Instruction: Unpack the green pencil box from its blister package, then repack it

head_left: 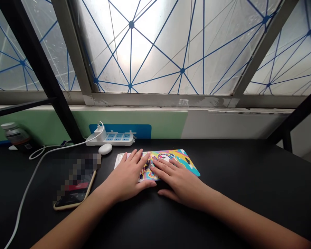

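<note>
Frosted glazing, lined in blue: window [168,36], metal-framed, spanning the rear. Black desk [235,162], set below it. Wall [155,119], green and pale, between the two. Left post [39,62] and right post [292,121], black, slanting, each crossing part of the window. Printed sheet [168,155], multicoloured, rounded corners, lying flat on the desk ahead of the wearer, partly covered by both hands.

Left hand [129,178]: palm down over the sheet's left half; fingers extended, slightly spread, released. Right hand [180,181]: likewise over the middle, fingers straight and unclenched; pressure cannot be told. Phone [79,185], pale-edged, screen partly pixelated, just beside the left forearm. Power strip [116,139], white, behind the sheet against the wall. Bottle [20,138], dark, white-capped, left of the left post's foot. Cable [64,147], white, looping leftward from plug [100,133]. White oval object [105,149], between strip and phone.
</note>
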Available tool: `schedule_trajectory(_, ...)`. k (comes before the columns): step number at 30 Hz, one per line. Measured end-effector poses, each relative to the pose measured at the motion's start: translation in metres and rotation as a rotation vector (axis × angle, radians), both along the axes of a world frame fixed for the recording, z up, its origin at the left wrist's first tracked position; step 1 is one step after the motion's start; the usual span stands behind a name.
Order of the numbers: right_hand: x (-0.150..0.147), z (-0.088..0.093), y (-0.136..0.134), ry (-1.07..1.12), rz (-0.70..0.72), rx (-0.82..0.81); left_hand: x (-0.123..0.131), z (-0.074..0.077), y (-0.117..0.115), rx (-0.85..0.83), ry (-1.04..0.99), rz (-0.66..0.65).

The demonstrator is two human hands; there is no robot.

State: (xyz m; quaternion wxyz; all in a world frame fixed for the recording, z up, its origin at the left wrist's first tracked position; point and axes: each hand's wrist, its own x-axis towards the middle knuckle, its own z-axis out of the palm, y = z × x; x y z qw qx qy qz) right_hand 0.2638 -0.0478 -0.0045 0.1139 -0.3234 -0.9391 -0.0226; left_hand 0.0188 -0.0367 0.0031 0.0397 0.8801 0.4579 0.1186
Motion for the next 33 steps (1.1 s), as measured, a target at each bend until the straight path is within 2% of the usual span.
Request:
schedule_trajectory(6, 0.001, 0.012, 0.001, -0.006, -0.018, -0.137, 0.001, -0.001, 0.0, -0.019, 0.015, 0.035)
schedule_trajectory(17, 0.015, 0.022, 0.012, 0.048, 0.015, -0.284, 0.003, 0.002, 0.003, -0.03, 0.067, 0.047)
schedule_trajectory(25, 0.026, 0.029, 0.013, -0.033, -0.05, -0.359, 0.002, 0.002, 0.003, -0.019, 0.021, 0.042)
schedule_trajectory(29, 0.038, 0.04, 0.014, -0.066, -0.096, -0.39, 0.001, 0.0, 0.003, -0.015, 0.006, 0.056)
schedule_trajectory(33, 0.053, 0.056, 0.014, -0.067, -0.027, -0.451, 0.001, -0.001, 0.002, -0.024, -0.001, 0.033)
